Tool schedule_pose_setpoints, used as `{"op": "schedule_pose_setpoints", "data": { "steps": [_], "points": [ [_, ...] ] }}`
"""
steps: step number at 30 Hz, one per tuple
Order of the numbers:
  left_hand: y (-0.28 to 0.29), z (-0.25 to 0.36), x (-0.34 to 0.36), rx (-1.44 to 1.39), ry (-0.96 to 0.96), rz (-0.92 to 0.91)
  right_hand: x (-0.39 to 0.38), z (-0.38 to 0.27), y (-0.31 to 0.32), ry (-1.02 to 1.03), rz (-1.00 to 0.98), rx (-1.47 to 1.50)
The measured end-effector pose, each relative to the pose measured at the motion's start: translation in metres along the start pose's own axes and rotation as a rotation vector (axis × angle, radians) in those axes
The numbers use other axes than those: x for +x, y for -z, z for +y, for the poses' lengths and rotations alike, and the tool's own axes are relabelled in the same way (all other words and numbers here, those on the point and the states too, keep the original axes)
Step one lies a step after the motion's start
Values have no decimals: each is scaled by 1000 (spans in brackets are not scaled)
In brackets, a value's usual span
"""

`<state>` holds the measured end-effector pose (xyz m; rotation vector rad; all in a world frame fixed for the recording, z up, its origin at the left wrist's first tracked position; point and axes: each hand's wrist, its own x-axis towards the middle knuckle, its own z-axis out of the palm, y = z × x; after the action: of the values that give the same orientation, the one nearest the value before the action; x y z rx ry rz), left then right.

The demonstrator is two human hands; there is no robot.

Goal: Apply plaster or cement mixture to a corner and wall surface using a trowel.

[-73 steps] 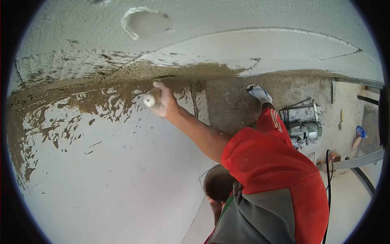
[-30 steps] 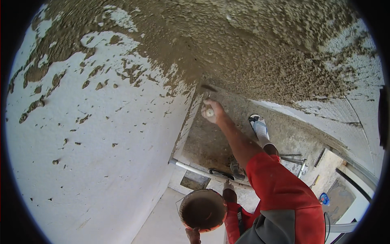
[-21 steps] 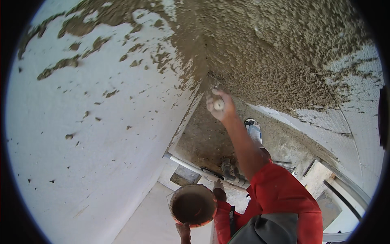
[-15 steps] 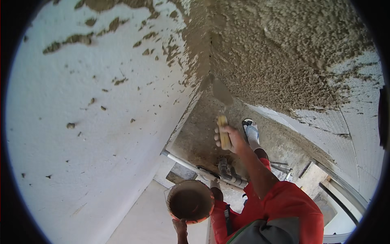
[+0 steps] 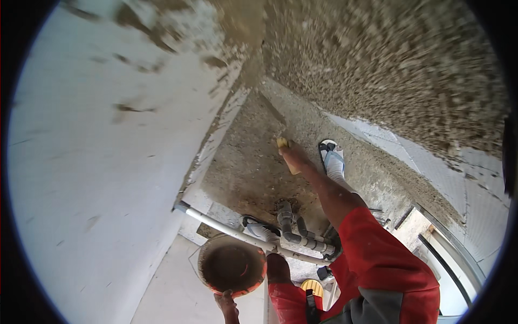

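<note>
My right hand is closed around the yellow wooden handle of a trowel. The narrow, blurred blade reaches up toward the corner where two walls meet. Low at the left, my left hand grips the rim of an orange-red bucket. Grey-brown mortar lies inside the bucket, with reddish wall showing through near its middle. Rough mortar covers much of the right wall. The left wall is white with scattered mortar splashes, thicker near the corner.
A white pipe crosses low between the bucket and my legs. Grey elbow pipes rise from the rough floor. My sandalled feet stand on both sides of these pipes. A pale framed opening lies at the lower right.
My right hand and the trowel have dropped lower, away from the wall corner. The view has shifted, and the bucket in my left hand sits further left in it.
</note>
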<state>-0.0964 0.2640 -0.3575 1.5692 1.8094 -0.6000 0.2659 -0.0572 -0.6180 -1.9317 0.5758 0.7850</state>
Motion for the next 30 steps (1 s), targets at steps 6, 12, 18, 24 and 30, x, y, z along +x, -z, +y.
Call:
{"op": "schedule_pose_setpoints", "data": {
  "steps": [6,12,18,24,30],
  "points": [
    [-35,7,2,-104,225,14,37,21,-7,7,194,-113],
    [-30,-22,23,-142,287,-17,92,12,-29,344,161,-692],
    [-26,-34,32,-94,287,-38,87,4,-75,468,36,-1270],
    [-13,-22,27,-111,255,-89,58,3,-90,-50,180,123],
    [-2,-32,32,17,29,-181,105,4,-185,-51,401,131]
  ]
}}
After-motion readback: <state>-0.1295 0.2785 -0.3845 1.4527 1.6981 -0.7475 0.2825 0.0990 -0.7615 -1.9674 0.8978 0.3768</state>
